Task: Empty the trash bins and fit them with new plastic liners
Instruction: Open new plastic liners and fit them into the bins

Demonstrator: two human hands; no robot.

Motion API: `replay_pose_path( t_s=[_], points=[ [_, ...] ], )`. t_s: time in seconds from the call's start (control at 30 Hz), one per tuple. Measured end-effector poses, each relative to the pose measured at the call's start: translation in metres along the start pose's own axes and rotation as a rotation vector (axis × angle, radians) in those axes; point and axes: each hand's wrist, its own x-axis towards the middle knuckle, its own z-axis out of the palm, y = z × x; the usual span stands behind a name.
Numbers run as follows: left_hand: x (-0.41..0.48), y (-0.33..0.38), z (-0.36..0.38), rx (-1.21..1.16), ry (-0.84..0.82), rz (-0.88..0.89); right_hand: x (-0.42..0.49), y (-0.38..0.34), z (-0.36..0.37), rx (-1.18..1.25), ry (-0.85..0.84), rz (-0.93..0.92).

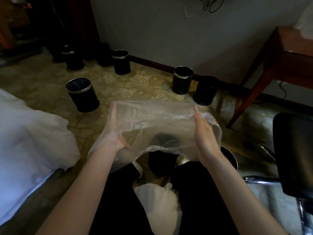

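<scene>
A: Head view, looking down over the knees. Holding what, and how?

B: Stretching a clear plastic liner (152,119) between the left hand (112,133) and the right hand (204,131). Both flat, fingers straight, pressing outward against the film. The left veiled under the plastic, the right bare against it. No clench or pinch to be seen.

A: Why spread so wide?

B: Probably to open the mouth enough to slip over a rim. Held low, just above the nearest bin (232,160), tucked beside the right knee and mostly hidden, apart from a curve of metal edge.

A: And elsewhere on the floor?

B: More black bins, well apart on the patterned carpet (135,85). A steel-rimmed bin (83,94) near the bed (25,133), another rimmed bin (183,80) by the baseboard, a darker bin (205,90) just beside it. Hard to tell which already lined.

A: That white bundle in the lap?

B: Seemingly a soft bag (159,200), contents hidden. Likely kept there for easy reach.
</scene>
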Motion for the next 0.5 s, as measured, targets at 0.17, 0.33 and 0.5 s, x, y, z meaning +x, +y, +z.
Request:
replay_pose_path(
  t_s=[0.17, 0.33, 0.5],
  points=[
    [0.001, 0.005, -0.020, 0.003, -0.071, 0.011, 0.000, -0.002, -0.007, 0.010, 0.056, 0.026],
    [0.001, 0.003, -0.035, 0.056, 0.021, -0.059, -0.007, 0.000, -0.016, 0.068, 0.038, 0.065],
    [-0.014, 0.009, -0.022, 0.081, -0.148, -0.003, -0.021, 0.006, -0.026, -0.261, 0.044, -0.050]
  ],
)
